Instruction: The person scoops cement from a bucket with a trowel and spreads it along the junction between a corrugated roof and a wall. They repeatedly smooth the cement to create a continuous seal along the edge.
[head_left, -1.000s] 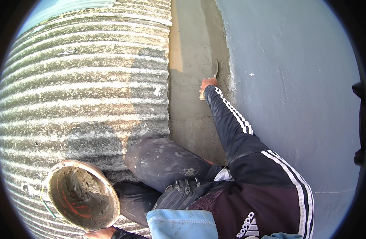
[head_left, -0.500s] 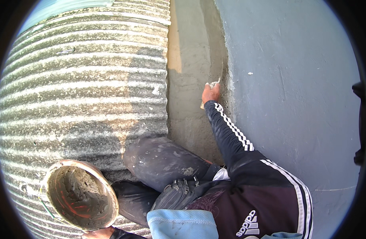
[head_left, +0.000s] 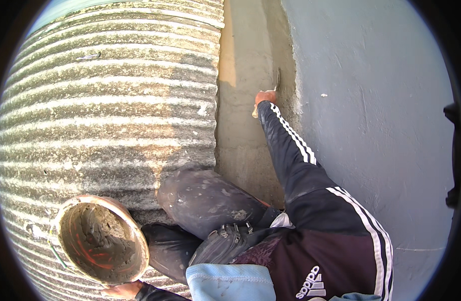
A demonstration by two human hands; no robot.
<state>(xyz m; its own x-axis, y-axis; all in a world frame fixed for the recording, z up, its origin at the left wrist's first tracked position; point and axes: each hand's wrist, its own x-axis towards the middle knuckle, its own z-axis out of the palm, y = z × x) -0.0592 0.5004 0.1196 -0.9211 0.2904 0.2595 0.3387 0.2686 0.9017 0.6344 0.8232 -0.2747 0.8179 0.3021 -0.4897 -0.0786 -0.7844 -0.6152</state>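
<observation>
My right hand [head_left: 265,97] grips the light handle of a trowel [head_left: 277,79], whose thin blade lies along the strip of wet grey mortar [head_left: 253,45] beside the blue-grey wall. Low at the left, a round bucket [head_left: 64,236] smeared with mortar holds more grey mix and leans against my dark trouser leg. My left hand [head_left: 124,290] holds the bucket at its lower rim, partly hidden by it.
A weathered corrugated roof sheet [head_left: 90,125] fills the left, with a pale translucent sheet at the top corner. A smooth blue-grey wall [head_left: 371,125] runs along the right. My bent knee [head_left: 195,195] rests near the roof sheet's edge.
My right hand with the trowel came back toward me half a second ago, and now it is farther forward again along the mortar. My left hand stays at the bucket.
</observation>
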